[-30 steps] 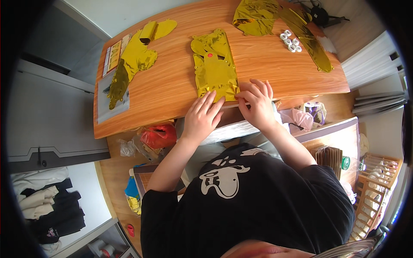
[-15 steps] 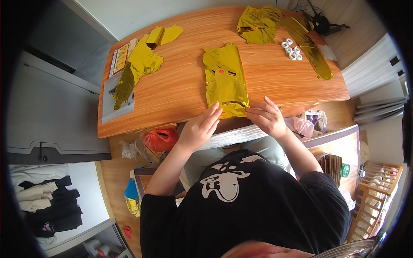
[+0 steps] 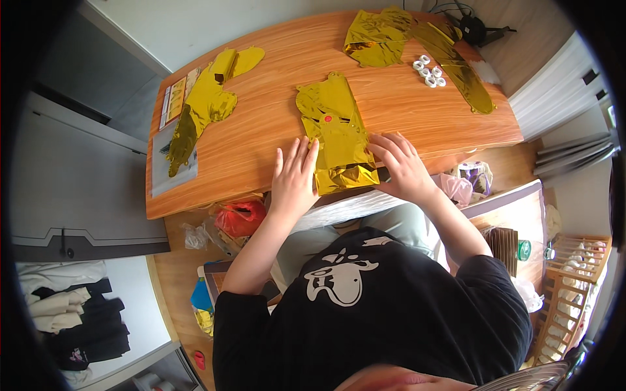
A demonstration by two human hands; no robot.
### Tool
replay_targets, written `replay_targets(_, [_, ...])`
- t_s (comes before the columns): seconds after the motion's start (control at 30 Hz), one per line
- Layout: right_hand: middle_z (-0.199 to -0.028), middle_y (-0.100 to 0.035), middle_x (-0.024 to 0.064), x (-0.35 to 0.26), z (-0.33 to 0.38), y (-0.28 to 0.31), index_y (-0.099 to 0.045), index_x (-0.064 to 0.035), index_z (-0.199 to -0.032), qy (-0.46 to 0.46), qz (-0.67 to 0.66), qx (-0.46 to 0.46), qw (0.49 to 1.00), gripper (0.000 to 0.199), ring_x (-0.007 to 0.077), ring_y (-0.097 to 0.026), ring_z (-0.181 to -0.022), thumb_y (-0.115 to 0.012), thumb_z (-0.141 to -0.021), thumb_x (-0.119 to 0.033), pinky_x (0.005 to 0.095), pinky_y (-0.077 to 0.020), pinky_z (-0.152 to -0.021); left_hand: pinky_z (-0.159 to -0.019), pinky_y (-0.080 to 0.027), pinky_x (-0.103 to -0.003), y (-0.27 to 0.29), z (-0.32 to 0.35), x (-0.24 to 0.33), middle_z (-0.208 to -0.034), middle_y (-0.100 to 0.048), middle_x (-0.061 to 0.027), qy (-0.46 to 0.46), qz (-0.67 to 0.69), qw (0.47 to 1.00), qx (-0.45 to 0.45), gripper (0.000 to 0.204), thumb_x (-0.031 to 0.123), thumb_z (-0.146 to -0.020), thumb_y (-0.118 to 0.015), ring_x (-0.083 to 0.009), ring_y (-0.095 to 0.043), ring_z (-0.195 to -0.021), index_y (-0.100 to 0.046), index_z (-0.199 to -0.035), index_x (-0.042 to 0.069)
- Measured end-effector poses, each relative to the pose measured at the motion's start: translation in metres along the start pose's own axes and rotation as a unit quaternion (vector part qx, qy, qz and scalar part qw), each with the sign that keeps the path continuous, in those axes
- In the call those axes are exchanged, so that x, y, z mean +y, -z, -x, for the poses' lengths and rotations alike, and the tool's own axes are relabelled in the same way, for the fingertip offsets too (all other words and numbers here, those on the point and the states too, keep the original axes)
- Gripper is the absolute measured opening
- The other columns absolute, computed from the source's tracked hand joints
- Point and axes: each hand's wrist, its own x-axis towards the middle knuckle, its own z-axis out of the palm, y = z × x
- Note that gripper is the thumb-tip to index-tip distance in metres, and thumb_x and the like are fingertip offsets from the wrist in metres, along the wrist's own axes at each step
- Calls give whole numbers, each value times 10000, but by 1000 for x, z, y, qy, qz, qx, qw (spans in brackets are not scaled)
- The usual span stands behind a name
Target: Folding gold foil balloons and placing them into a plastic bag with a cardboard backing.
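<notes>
A deflated gold foil balloon (image 3: 338,146) with a small red spot lies lengthwise before me, its near end hanging a little past the table's front edge. My left hand (image 3: 295,177) rests along its left side, fingers stretched toward the far side of the table, the fingertips at the foil's edge. On the opposite side my right hand (image 3: 400,166) lies with its fingers extended, their tips touching the balloon's right edge. Neither hand grips anything. Further off are another gold foil balloon (image 3: 207,98) at the left and more gold foil pieces (image 3: 378,39) at the far right.
White ribbon-like rolls (image 3: 430,72) sit on the wooden table (image 3: 261,137) beside a long gold strip (image 3: 466,75). A printed sheet (image 3: 175,98) and a clear bag (image 3: 173,163) lie at its left end. A black cabled device (image 3: 475,29) stands in the far right corner.
Both hands have moved from pinching the balloon's near end to lying flat along its sides. The near end now sits closer to me. The whole view has shifted slightly.
</notes>
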Motion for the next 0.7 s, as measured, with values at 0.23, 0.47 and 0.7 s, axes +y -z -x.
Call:
replay_targets(0.23, [-1419, -578, 108, 7, -13, -2, -488, -122, -1484, 12, 84, -76, 994, 746, 296, -464, -1411, -761, -797, -223, 542, -290, -1232, -1254, -220, -573, 0, 1, -2, -1584, -433, -167, -49, 14, 999, -7, 960, 154, -767, -786, -323, -354, -1513, -317, -1604, 108])
replay_targets(0.47, [-1361, -608, 115, 11, -18, -4, -499, -113, -1473, 68, 101, -80, 989, 674, 309, -549, -1325, -711, -838, -186, 521, -327, -1222, -1238, -268, -561, 2, 0, -12, -1536, -482, -170, -68, 49, 996, -9, 880, 85, -792, -735, -339, -401, -1478, -355, -1586, 86])
replay_targets(0.7, [-1368, -581, 147, 15, -17, -6, -524, -90, -1436, 80, -13, -74, 994, 672, 330, -623, -1218, -726, -794, -83, 442, -534, -1018, -1173, -401, -489, 5, 2, -14, -1431, -557, -162, -81, 123, 989, 30, 593, 36, -813, -701, -331, -508, -1379, -578, -1393, 49])
